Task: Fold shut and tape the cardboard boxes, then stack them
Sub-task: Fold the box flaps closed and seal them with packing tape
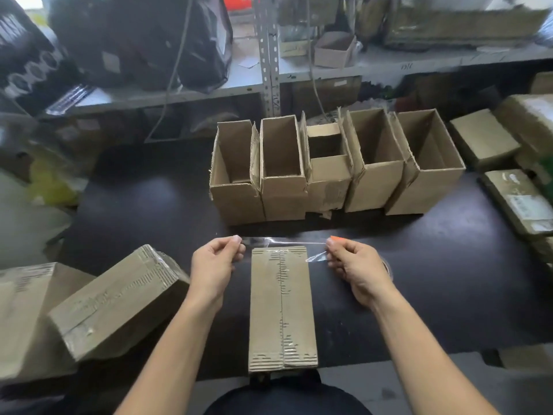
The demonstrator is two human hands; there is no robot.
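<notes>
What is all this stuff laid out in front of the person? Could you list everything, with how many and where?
Closed box: one, brown, on the near middle of the table, flaps folded shut.
Clear tape strip: one, see-through, stretched between both hands above the closed box's far end.
Open boxes: five, brown, in a row across the table's far side.
Taped boxes: at least two, brown, near left.
Parcels: several, brown, at the right edge.
Table: one, black.
Shelf: one, grey, behind, holding dark bags and cartons.
Left hand: pinches the tape's left end.
Right hand: pinches the tape's right end.
</notes>
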